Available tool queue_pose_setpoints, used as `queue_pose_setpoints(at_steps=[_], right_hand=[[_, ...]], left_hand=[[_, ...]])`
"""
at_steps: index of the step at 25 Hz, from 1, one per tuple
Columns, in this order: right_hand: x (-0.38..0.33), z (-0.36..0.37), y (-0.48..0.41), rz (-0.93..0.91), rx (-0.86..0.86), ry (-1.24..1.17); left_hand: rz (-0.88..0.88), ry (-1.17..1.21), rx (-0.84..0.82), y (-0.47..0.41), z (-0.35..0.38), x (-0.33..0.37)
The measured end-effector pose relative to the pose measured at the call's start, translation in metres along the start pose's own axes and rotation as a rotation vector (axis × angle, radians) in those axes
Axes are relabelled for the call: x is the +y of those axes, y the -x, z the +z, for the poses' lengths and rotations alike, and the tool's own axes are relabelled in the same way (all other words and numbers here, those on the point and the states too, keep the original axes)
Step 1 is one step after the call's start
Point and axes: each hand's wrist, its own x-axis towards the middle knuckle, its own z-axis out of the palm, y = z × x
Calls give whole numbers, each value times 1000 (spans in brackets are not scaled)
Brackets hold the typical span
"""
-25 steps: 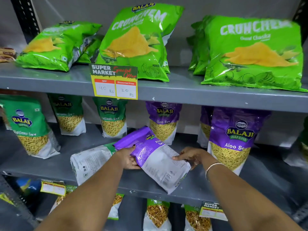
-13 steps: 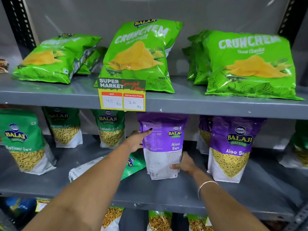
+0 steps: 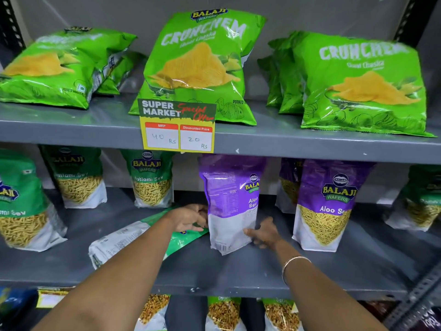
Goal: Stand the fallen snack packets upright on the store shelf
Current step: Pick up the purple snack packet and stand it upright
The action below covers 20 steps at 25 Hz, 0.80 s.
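A purple Aloo Sev packet [image 3: 230, 204] stands upright in the middle of the grey middle shelf [image 3: 214, 271], its printed back turned partly toward me. My right hand [image 3: 265, 232] grips its lower right corner, thumb on the front. My left hand [image 3: 188, 219] presses curled fingers against its left edge. Under my left wrist, a green packet [image 3: 124, 242] lies flat with its white back up and its green top pointing right.
Green Ratlami Sev packets [image 3: 152, 182] stand at the left and back, and another purple Aloo Sev packet [image 3: 331, 204] stands to the right. Green Crunchem bags [image 3: 198, 68] fill the upper shelf, behind a yellow price tag [image 3: 177, 130]. More packets [image 3: 224, 314] sit below.
The purple packet went from lying tilted in both hands to standing on the shelf. My left hand slid from its top down to its left edge.
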Motion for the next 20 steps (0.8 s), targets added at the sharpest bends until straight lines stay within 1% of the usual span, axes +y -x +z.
queue_pose_setpoints(at_steps=[2, 4, 5, 7, 9, 11, 12, 14, 16, 17, 20], right_hand=[[0, 1, -2, 10, -19, -4], [-5, -1, 3, -21, -55, 18], [-8, -4, 7, -27, -113, 17], [-13, -10, 16, -55, -282, 16], [-17, -14, 28, -60, -449, 26], [-16, -11, 29, -64, -527, 28], [-14, -7, 28, -91, -527, 27], [-6, -1, 16, -140, -424, 39], [-5, -4, 14, -141, -342, 57], [-6, -7, 15, -149, -342, 43], [-9, -22, 20, -142, -358, 3]], left_hand=[[-11, 16, -9, 1, 0, 0], [13, -27, 58, -1, 7, 1], [42, -39, 106, -3, 12, 1], [85, 9, 183, -10, 19, -1], [113, 53, 184, -17, 26, -2], [127, 49, 162, -21, 32, 0], [126, 41, 154, -21, 35, 0], [131, -1, 175, -26, 36, -1], [135, -106, 218, -25, 38, 0], [139, -132, 247, -23, 37, 0], [127, -63, 276, -18, 35, 2]])
